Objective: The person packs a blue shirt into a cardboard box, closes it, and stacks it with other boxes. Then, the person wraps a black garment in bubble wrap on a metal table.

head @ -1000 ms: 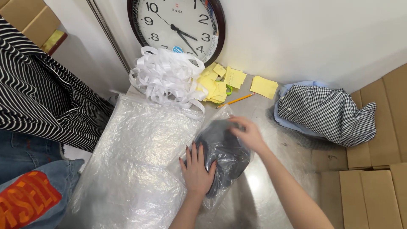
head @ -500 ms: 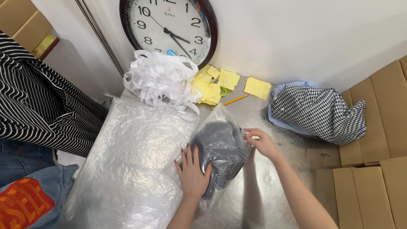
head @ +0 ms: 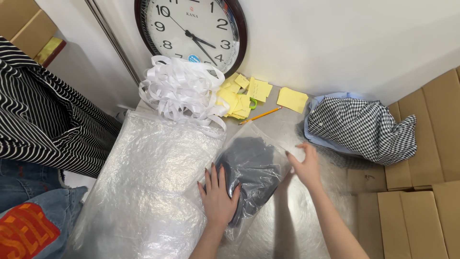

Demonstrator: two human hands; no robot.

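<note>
Head view: left hand (head: 219,194) lies flat, fingers spread, on a clear plastic bag holding a dark grey folded garment (head: 251,175) at table centre — right hand (head: 305,165) pinches the bag's right edge, hands apart.

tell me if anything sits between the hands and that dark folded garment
Only the clear plastic bag that wraps it. The left hand lies flat on the bag over the dark garment, and the right hand touches the bag's right edge. Neither hand meets the cloth itself; nothing else lies between them.
</note>
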